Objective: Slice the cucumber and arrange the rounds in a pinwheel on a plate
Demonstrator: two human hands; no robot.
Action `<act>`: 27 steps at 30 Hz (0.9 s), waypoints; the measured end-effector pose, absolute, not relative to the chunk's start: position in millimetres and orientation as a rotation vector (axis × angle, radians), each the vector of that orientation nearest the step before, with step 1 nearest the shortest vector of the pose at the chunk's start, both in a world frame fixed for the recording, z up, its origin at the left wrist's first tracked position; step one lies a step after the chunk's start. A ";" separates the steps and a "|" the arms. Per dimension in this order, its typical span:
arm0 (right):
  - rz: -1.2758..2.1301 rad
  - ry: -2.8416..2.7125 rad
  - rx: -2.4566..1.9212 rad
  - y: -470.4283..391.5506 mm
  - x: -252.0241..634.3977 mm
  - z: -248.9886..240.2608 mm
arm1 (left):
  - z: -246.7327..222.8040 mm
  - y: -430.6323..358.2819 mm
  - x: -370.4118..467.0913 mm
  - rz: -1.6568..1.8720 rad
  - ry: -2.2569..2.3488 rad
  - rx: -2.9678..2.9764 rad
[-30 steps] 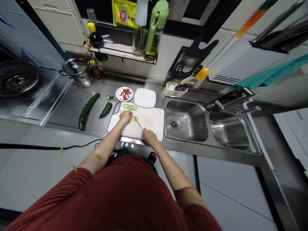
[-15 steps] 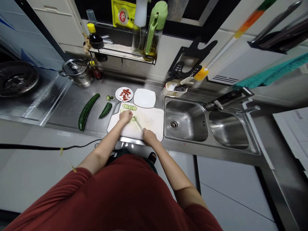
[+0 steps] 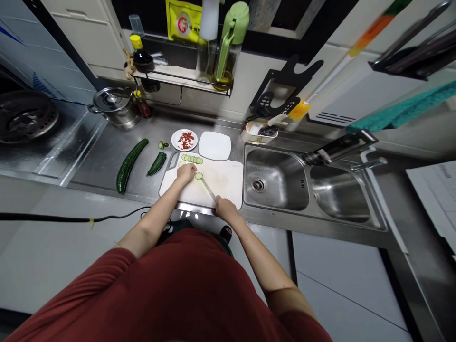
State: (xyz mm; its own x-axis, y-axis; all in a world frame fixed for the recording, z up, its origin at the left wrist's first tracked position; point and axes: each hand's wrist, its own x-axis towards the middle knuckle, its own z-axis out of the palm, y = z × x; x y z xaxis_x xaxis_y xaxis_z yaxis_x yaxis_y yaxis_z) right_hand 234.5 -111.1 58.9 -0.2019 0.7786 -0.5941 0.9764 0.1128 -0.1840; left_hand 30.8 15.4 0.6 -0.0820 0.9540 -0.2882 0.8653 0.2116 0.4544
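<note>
My right hand [image 3: 225, 209] is closed round the handle of a kitchen knife [image 3: 208, 189], whose blade points up and left across the white cutting board [image 3: 228, 178]. At the blade's tip lies a pale green cucumber slice [image 3: 198, 175]. Just left of that slice is my left hand [image 3: 186, 173], fingers curled together low over the board; what they hold, if anything, is hidden. Behind it runs a row of overlapping cucumber slices [image 3: 192, 159]. Left of the board lie a cut piece of cucumber [image 3: 156, 164] and a long whole cucumber [image 3: 130, 166].
A plate of chopped red pieces [image 3: 174, 140] and a white square plate [image 3: 214, 145] stand behind the board. Small cucumber ends [image 3: 161, 145] lie nearby. The double sink [image 3: 278, 178] adjoins on the right; a lidded steel pot [image 3: 114, 107] stands back left.
My right hand has drawn the knife slightly down and to the right. The slice at its tip now shows more fully. My left hand stays in about the same place.
</note>
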 end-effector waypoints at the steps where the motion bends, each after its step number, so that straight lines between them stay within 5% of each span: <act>1: -0.782 2.049 1.715 -110.5 234.0 58.1 | 0.7 15.4 30.8 0.225 1.973 1.679; 27: -0.770 2.121 1.737 -92.6 218.1 49.8 | 4.0 15.8 31.6 0.214 1.981 1.654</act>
State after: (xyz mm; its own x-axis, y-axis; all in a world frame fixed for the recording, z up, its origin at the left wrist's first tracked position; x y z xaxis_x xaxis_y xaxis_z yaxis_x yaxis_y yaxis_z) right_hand 218.1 -92.6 49.8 -0.2289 0.8112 -0.5381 0.9675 0.1287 -0.2176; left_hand 31.6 15.8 4.0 -0.0963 0.9480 -0.3035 0.8611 0.2322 0.4522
